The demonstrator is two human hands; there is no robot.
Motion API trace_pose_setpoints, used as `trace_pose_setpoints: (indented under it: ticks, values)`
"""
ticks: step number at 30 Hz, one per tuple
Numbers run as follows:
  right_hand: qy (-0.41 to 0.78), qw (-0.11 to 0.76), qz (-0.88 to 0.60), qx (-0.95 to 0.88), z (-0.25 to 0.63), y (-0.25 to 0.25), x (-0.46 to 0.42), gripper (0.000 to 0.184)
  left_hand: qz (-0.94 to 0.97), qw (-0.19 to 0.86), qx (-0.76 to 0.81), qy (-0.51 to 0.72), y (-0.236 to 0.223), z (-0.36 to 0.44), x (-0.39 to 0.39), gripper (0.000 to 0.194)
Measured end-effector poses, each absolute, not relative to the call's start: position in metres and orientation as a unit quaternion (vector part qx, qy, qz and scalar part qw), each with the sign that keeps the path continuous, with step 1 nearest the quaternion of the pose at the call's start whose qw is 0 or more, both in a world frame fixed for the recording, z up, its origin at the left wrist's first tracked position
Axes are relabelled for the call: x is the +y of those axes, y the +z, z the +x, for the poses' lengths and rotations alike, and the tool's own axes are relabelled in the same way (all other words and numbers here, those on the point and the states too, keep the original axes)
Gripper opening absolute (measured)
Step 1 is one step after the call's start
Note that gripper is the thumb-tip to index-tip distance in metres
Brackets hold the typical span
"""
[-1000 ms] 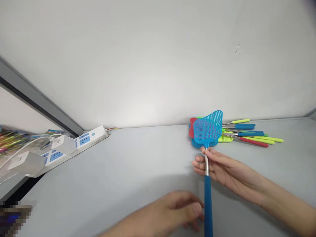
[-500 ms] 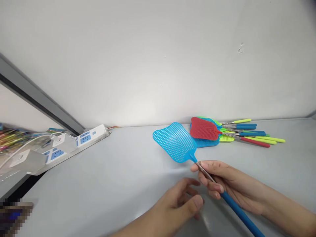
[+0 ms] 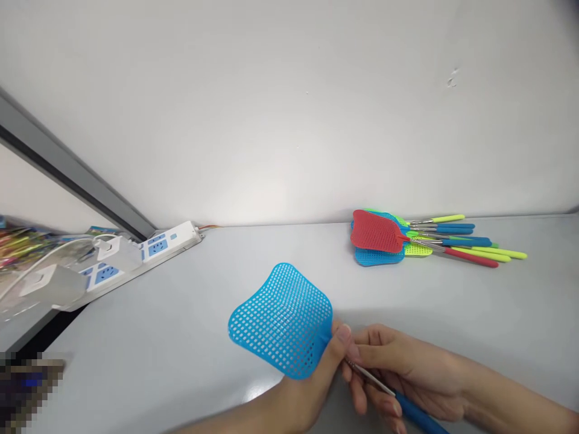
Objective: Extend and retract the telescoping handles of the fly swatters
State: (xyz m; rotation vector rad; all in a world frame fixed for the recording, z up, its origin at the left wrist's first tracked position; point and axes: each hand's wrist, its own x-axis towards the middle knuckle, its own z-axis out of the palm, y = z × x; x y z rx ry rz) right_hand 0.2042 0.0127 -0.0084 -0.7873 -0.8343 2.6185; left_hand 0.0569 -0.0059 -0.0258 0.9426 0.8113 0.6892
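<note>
Right hand (image 3: 407, 367): fingers curled, pinching the steel rod of the blue fly swatter (image 3: 283, 320), at lower right of the mesh head.
Left hand (image 3: 303, 392): thumb pressed up against the neck of the mesh; fingers hidden behind the head, so grip cannot be told.
Swatter position: held just above the grey tabletop (image 3: 497, 313), between the hands and the pile; touching or not cannot be told.
Swatter axis: blue handle (image 3: 418, 413) at 4 o'clock, rod rising up-left, mesh head at 10 o'clock; mesh face turned up toward the camera.
In the way: nothing between hands and swatter head.
Nearby: swatter pile (image 3: 377, 238) at 1 o'clock, red swatter (image 3: 375, 232) on top, coloured handles (image 3: 470, 242) fanning right.
Far: white power strip (image 3: 169, 241) with white plug adapters (image 3: 54, 286) at 10 o'clock; blurred colourful items (image 3: 18, 247) beyond; white wall (image 3: 289, 108) behind.
Change: left hand now on the swatter, open beside it before; head swung nearer and lower.
</note>
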Motion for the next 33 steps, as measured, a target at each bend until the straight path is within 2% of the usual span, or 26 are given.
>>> trace_pose_setpoints:
  ticks: [3,9,19,33]
  values:
    - [0.910,0.131,-0.282,-0.273,0.202,-0.008,0.013,0.026,0.424,0.731,0.437,0.308,-0.031,0.057,-0.008,0.051]
    - [0.911,0.106,-0.307,-0.255,0.200,-0.003,0.016,0.022,0.503,0.616,0.525,0.302,-0.032,0.050,-0.005,0.050]
    - [0.910,0.121,-0.322,-0.231,0.195,-0.009,0.021,0.020,0.517,0.593,0.547,0.285,-0.024,0.048,0.004,0.049]
    - [0.913,0.096,-0.324,-0.228,0.199,-0.011,0.024,0.019,0.546,0.587,0.520,0.293,-0.020,0.048,0.005,0.045]
